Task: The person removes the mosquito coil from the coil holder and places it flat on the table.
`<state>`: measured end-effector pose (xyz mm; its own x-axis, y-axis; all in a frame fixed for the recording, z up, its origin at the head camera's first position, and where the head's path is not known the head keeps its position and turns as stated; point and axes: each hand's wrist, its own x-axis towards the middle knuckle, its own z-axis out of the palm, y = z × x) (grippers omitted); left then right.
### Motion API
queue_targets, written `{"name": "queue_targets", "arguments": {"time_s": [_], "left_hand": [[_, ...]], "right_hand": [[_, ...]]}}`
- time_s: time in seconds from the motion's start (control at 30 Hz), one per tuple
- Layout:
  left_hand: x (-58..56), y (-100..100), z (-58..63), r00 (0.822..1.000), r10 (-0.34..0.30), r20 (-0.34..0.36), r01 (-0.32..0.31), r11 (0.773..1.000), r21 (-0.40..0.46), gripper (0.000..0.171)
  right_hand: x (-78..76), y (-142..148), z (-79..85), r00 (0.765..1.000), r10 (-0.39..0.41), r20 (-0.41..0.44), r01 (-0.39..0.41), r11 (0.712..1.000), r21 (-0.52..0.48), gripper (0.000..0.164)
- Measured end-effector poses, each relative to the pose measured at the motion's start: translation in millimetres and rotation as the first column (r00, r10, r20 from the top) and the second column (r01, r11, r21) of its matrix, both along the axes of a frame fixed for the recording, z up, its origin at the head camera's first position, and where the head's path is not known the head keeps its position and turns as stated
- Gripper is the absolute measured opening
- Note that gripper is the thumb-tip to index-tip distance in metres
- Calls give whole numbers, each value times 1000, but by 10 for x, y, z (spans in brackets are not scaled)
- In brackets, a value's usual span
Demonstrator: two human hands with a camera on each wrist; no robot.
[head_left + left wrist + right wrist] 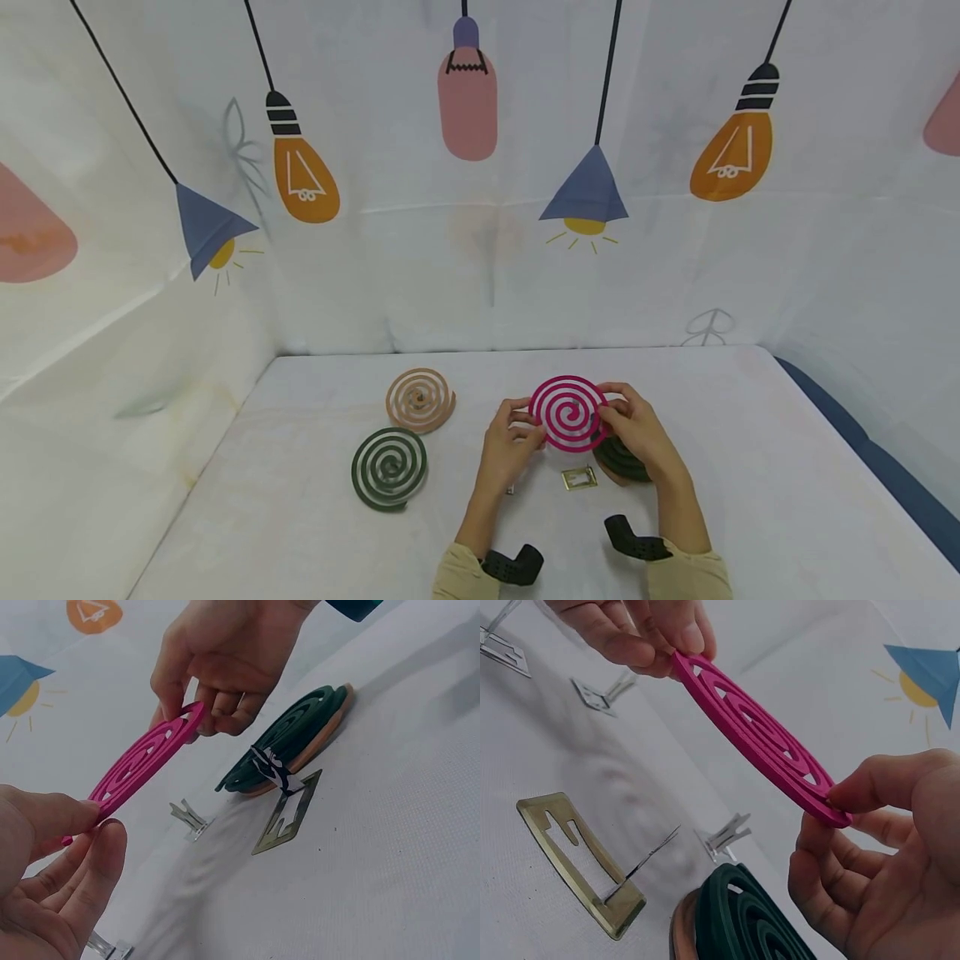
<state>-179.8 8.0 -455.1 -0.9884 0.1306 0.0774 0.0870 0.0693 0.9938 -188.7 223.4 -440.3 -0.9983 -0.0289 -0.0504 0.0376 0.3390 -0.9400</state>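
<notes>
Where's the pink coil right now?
In the head view, the pink coil is right of centre, pinched at its edges by the left hand and the right hand, with the gold stand just below it in the picture.

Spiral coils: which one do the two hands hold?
The pink coil, pinched by the left hand and right hand; every green coil or brown coil lies lower, unheld.
</notes>
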Motion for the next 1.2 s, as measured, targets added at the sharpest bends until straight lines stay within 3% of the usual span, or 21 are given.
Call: {"name": "queue_targets", "arguments": {"time_s": [0.1, 0.2, 1.2], "left_hand": [[-41, 26, -103, 1000, 15, -2, -15, 1000, -20, 46], [-46, 39, -129, 1000, 21, -15, -22, 999, -42, 46], [4, 128, -76, 997, 47, -68, -56, 989, -140, 48]], "right_hand": [[1, 13, -3, 1000, -1, 0, 1, 1000, 10, 37], [1, 25, -9, 1000, -6, -3, 6, 1000, 14, 36], [21, 123, -8, 999, 19, -31, -18, 1000, 20, 37]]}}
